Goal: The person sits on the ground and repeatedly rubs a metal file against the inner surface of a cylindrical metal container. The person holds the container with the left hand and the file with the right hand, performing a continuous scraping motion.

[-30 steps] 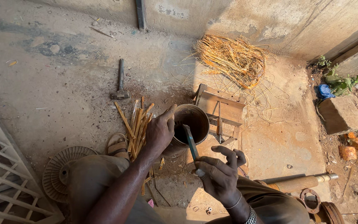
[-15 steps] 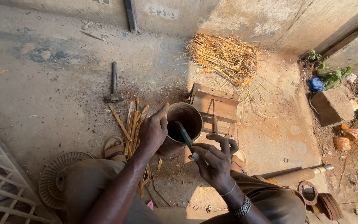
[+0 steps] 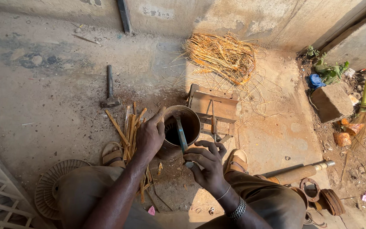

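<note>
Down low, left hand (image 3: 149, 138) cups the rim & side of the rusty metal pot (image 3: 182, 129), fingers wrapped on it, prob. to keep it from tipping. Right hand (image 3: 206, 163) pinches the lower end of a blue-handled tool (image 3: 180, 135), its other end angled into the pot's dark inside. Pot sits on the concrete floor (image 3: 56, 97) btwn cane splints (image 3: 130, 133) and a small wooden stool (image 3: 214, 108); hammer (image 3: 110, 87) lies well apart.

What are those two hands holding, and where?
Right hand grips a stick by its near end, the far end in the pot. Left hand holds the pot's rim.
</note>
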